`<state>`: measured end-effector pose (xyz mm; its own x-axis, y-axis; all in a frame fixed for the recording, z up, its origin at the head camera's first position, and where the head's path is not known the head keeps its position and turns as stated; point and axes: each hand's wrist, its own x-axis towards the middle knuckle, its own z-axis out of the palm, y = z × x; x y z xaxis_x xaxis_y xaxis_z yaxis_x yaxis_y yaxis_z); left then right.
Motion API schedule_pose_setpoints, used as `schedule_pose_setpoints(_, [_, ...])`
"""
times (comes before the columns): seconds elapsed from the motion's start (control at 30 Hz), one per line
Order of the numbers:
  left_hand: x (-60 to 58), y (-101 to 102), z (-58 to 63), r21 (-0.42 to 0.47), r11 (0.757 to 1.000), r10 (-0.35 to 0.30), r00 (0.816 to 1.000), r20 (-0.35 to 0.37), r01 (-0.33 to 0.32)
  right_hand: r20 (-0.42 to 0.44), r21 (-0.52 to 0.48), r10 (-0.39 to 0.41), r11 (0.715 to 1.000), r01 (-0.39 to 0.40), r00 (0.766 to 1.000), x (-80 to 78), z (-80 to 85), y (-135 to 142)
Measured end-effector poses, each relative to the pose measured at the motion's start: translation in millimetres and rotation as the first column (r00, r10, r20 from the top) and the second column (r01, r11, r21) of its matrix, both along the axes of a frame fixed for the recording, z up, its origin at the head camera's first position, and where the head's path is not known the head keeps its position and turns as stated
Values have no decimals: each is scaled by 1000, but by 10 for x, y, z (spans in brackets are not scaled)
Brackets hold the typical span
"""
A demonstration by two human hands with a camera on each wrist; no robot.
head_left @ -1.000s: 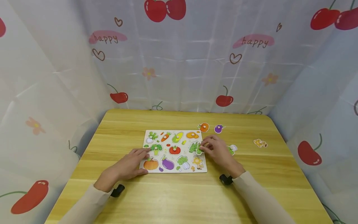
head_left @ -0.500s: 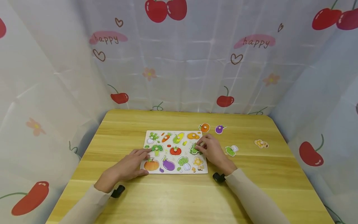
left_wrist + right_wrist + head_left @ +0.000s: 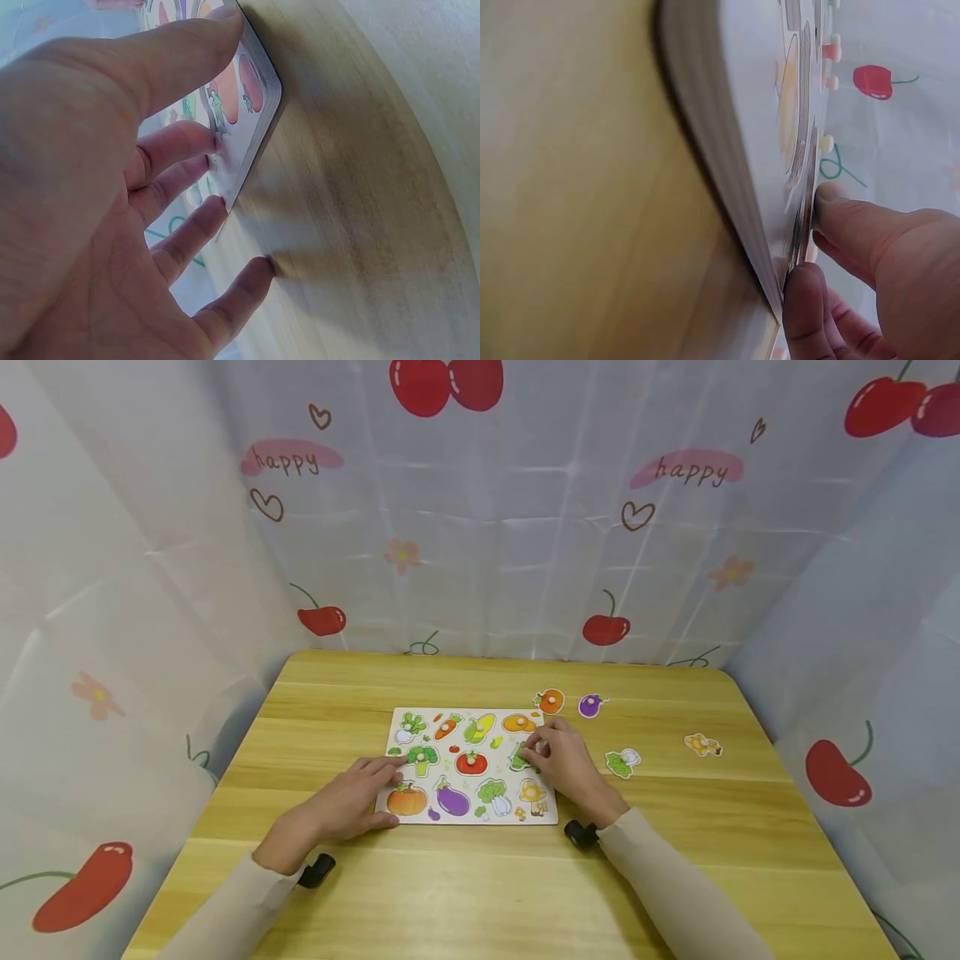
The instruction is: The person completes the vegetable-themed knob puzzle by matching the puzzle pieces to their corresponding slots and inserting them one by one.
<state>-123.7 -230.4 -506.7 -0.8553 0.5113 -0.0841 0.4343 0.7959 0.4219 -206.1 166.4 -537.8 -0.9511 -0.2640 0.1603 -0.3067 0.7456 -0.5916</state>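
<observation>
A white wooden vegetable puzzle board point(image 3: 498, 768) lies on the table. My left hand point(image 3: 337, 802) rests at its left side, fingers spread, with the thumb on the near left corner. In the left wrist view, some fingertips of the left hand point(image 3: 97, 187) meet the board's edge and the little finger reaches the table. At the right side, my right hand point(image 3: 567, 762) pinches a green vegetable puzzle piece point(image 3: 516, 758) over its matching picture. Part of that piece is hidden by the fingers. In the right wrist view, the thumb point(image 3: 855, 217) and fingers close in low against the board.
Knobbed pieces such as the tomato point(image 3: 471, 763) and broccoli point(image 3: 422, 762) sit in the board. Loose on the table point(image 3: 450, 893) lie a pumpkin piece point(image 3: 552, 701), an eggplant piece point(image 3: 590, 706), a bok choy piece point(image 3: 621, 764) and a mushroom piece point(image 3: 702, 745).
My right hand has carried the green vegetable piece leftward from the board's right edge onto its picture, uncovering the bok choy piece. The left hand has stayed in place.
</observation>
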Motion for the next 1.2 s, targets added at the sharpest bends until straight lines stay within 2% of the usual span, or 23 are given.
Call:
schedule_pose_setpoints(0.93, [-4, -13, -20, -7, 1000, -10, 1000, -17, 9, 22, 38, -12, 999, 11, 1000, -18, 25, -91])
schedule_pose_setpoints(1.2, [0, 2, -21, -16, 1000, 11, 1000, -17, -11, 39, 51, -7, 999, 5, 999, -25, 50, -89])
